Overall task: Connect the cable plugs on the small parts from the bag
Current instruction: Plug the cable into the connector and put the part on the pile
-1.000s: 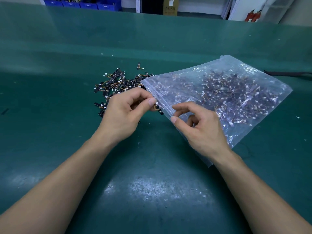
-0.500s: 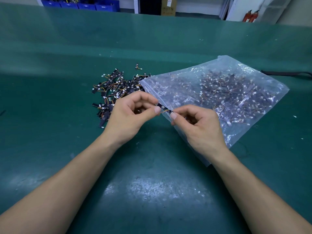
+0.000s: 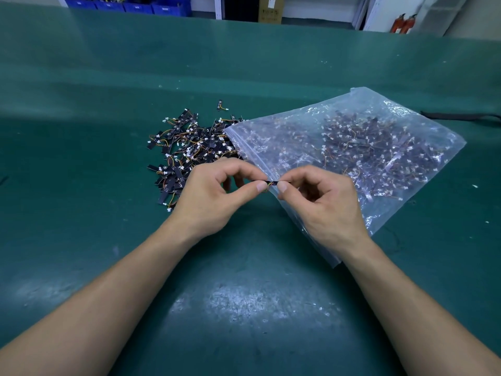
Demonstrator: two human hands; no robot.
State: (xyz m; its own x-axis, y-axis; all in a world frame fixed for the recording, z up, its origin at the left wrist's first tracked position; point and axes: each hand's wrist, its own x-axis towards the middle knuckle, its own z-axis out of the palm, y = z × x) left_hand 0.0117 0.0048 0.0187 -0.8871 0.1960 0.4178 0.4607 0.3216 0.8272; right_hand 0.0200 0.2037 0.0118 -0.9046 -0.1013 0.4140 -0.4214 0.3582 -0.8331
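Note:
A clear zip bag (image 3: 352, 147) full of small black parts with orange wires and white plugs lies on the green table (image 3: 108, 240). Beside its open mouth sits a loose pile of the same parts (image 3: 187, 150). One small black part (image 3: 272, 183) is held between both hands just in front of the bag's mouth. My left hand (image 3: 214, 196) pinches its left end between thumb and forefinger. My right hand (image 3: 322, 202) pinches its right end the same way. The plug itself is hidden by the fingertips.
A single stray part (image 3: 221, 105) lies behind the pile. A dark strap (image 3: 461, 116) lies at the right edge of the table. Blue bins (image 3: 130, 4) and red fire extinguishers (image 3: 404, 23) stand beyond the table's far edge.
My left hand has brought a part from the pile toward the middle. My right hand closed in and took its other end; both hands now pinch it close together.

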